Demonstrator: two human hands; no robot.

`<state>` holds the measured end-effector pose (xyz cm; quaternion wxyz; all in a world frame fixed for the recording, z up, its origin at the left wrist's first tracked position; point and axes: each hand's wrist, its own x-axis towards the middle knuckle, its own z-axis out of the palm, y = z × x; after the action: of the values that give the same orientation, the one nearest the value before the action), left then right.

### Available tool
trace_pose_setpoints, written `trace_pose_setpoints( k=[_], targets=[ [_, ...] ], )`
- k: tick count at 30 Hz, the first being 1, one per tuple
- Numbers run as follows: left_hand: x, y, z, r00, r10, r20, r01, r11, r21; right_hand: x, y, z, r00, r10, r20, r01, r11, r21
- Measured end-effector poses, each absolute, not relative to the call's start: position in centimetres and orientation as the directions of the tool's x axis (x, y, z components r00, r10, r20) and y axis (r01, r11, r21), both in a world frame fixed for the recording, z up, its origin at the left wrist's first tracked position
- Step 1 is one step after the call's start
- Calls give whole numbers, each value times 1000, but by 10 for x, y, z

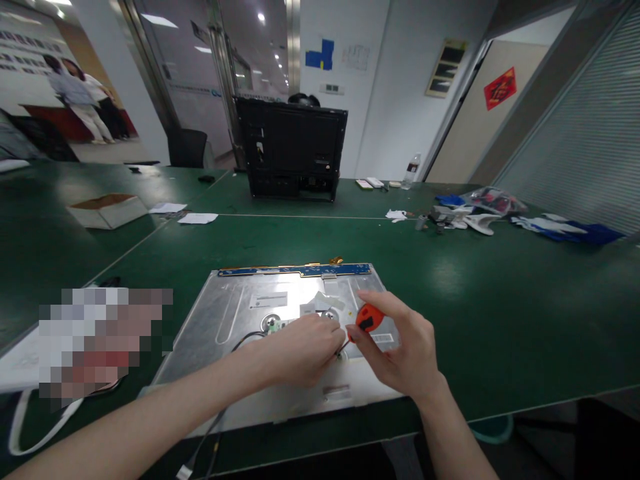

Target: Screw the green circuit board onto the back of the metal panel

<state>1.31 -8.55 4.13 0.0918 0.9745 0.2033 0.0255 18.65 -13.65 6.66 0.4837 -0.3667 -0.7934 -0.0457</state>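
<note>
A silvery LCD panel lies back side up in front of me, with a blue circuit strip along its far edge. My right hand grips a screwdriver with an orange-and-black handle between thumb and fingers. Its thin shaft slants down to the panel beside my left hand. That hand rests closed over the panel's middle, fingers curled near the shaft; what they pinch is hidden. Partly under it sits a small green circuit board. A black cable runs from there over the near edge.
A black monitor housing stands at the back. Left are an open cardboard box, papers and a blurred-out item with a white cable. Back right hold a bottle, gloves and a plastic bag. Two people stand far left.
</note>
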Motion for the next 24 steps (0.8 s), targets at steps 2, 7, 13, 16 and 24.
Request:
trace_pose_setpoints(
  k=[2, 7, 13, 16, 24],
  targets=[
    [13, -86, 42, 917, 398, 10, 390, -904, 174, 187, -138, 68, -254, 528, 810, 631, 726, -275],
    [13, -87, 43, 914, 405, 14, 398, -903, 163, 187, -138, 68, -243, 524, 816, 618, 732, -286],
    [13, -88, 43, 912, 409, 13, 403, -904, 145, 188, -136, 68, -239, 510, 826, 646, 719, -257],
    [11, -88, 46, 913, 408, 10, 401, -902, 162, 190, -137, 69, -232, 508, 829, 646, 718, -259],
    [3, -88, 83, 913, 401, 80, 380, -904, 195, 193, -141, 68, -181, 520, 835, 602, 730, -324]
  ],
)
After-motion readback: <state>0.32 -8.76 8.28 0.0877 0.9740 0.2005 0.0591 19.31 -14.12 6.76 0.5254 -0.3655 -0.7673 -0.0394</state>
